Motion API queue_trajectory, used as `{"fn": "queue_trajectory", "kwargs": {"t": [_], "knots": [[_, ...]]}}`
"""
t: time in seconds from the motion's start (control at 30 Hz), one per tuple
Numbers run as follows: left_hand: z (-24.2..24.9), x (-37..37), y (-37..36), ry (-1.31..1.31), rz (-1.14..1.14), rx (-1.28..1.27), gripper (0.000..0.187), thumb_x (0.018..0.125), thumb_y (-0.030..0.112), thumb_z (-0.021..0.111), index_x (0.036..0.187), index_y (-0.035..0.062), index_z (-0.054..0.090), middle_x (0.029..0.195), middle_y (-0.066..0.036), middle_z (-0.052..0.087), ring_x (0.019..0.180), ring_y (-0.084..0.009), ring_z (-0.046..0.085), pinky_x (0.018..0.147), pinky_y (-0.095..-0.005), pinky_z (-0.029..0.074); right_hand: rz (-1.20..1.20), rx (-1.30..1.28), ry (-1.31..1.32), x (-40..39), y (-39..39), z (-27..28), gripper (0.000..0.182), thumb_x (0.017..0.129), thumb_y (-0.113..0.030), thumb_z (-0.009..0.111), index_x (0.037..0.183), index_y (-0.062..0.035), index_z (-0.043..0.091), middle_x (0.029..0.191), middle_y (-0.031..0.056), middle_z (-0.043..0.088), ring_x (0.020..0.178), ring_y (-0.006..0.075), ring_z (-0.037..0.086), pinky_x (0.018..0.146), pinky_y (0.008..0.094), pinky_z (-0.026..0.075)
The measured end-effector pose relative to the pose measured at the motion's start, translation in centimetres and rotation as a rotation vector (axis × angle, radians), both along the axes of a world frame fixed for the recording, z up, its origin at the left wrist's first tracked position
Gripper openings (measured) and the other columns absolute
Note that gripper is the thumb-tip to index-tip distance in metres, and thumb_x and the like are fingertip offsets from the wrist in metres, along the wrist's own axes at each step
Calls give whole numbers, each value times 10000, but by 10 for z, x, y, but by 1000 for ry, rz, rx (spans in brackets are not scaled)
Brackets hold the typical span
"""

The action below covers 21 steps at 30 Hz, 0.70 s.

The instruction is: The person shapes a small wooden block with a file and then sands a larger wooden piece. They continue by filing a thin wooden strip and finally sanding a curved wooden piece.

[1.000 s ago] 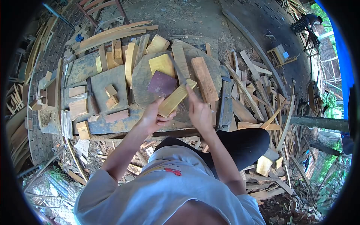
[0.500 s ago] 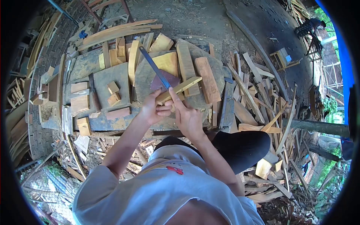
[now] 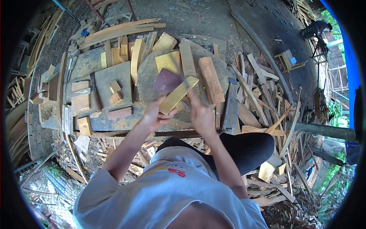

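My left hand (image 3: pixel 154 114) grips the near end of a small yellowish wood block (image 3: pixel 178 96), which tilts up to the right above the workbench. In my right hand (image 3: pixel 203 117) is a long, flat metal file (image 3: pixel 180 69), smeared by motion. Its blade crosses the far end of the block, and the closed fingers hide its handle. Beneath them, a dark purple sheet (image 3: pixel 166 81), like sandpaper, lies on a round board (image 3: pixel 146 78). A yellow wood piece (image 3: pixel 167 62) is just beyond the sheet.
A reddish wood block (image 3: pixel 211 81) lies on the right of the bench. Small wood blocks (image 3: pixel 115 93) sit to the left, and long planks (image 3: pixel 120 31) lie at the back. Heaps of wood offcuts (image 3: pixel 263 99) cover the ground at right.
My right hand has moved right and toward me, carrying the file across the wood block. The block is now more exposed, still in my left hand, which has barely moved.
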<state>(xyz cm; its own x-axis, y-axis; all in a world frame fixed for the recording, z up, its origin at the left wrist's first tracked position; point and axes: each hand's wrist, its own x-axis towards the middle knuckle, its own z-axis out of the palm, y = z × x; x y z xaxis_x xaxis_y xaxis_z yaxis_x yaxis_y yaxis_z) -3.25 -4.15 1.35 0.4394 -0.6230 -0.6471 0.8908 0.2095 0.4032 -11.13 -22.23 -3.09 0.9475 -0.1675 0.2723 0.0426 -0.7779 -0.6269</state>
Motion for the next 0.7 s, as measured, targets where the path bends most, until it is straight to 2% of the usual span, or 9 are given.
{"fn": "queue_trajectory", "kwargs": {"t": [0.1, 0.23, 0.3, 0.37, 0.43, 0.53, 0.6, 0.63, 0.7], "knots": [[0, -7, -6, -66, -30, 52, 359, 1024, 363, 272, 1116, 82, 475, 687, -53, 506, 386, -43, 249, 347, -199, 244, -176, -59, 339, 15, -17, 3, 548, 850, -36, 550, 1382, -141, 473, 768, 259, 642, 638, 411, 644, 583, 494, 523], [0, -6, -5, -20, 28, -8, 353, 1024, 356, 270, 1108, 81, 475, 687, -53, 509, 388, -41, 253, 346, -203, 245, -22, 29, 71, -2, 10, 13, 529, 857, -40, 559, 1373, -122, 477, 723, 276, 624, 671, 425, 642, 596, 515, 510], [2, -7, -5, -31, -12, 9, 326, 1023, 346, 272, 1176, 125, 457, 690, -58, 493, 396, -50, 232, 340, -186, 229, -16, 38, 64, 0, 2, 12, 505, 885, -75, 541, 1379, -155, 472, 738, 286, 621, 712, 430, 640, 612, 532, 498], [1, -13, -6, -46, -10, 9, 335, 1023, 355, 272, 1179, 122, 456, 687, -57, 491, 395, -49, 236, 339, -186, 227, -185, 34, 366, 15, -16, 7, 470, 920, -122, 506, 1382, -198, 469, 800, 294, 625, 767, 441, 632, 647, 534, 501], [-2, -8, -7, -81, -7, 0, 343, 1023, 363, 273, 1182, 119, 455, 684, -55, 489, 394, -48, 240, 338, -187, 225, -170, 81, 274, 20, -23, -3, 439, 944, -162, 472, 1376, -240, 472, 830, 303, 616, 788, 463, 613, 672, 545, 497], [-13, -3, 5, -4, 25, -92, 368, 1023, 381, 273, 1206, 113, 447, 671, -42, 477, 393, -45, 248, 340, -184, 234, -128, 50, 157, 17, -29, -25, 420, 961, -197, 470, 1381, -170, 463, 860, 264, 652, 801, 445, 640, 695, 517, 513], [-15, -6, 13, -33, 2, -91, 394, 1012, 407, 303, 1216, 105, 453, 666, -36, 467, 391, -45, 260, 335, -182, 239, -100, 255, 22, 14, -33, -55, 448, 994, -306, 453, 1393, -102, 448, 712, 140, 674, 552, 318, 638, 508, 421, 491], [-18, -6, 19, -28, 4, -89, 394, 1012, 407, 303, 1216, 105, 453, 666, -36, 467, 391, -45, 260, 335, -182, 239, -99, 258, 27, 11, -29, -36, 448, 994, -306, 453, 1393, -102, 448, 712, 140, 674, 552, 318, 638, 508, 421, 491], [-24, -4, 29, -19, -47, -217, 393, 1012, 382, 326, 1249, 94, 449, 715, -48, 493, 406, -51, 278, 336, -190, 241, -268, 1174, 521, 0, -25, 8, 506, 999, -427, 444, 1352, -69, 502, 700, 7, 555, 451, 84, 376, 404, 244, 326]]}}
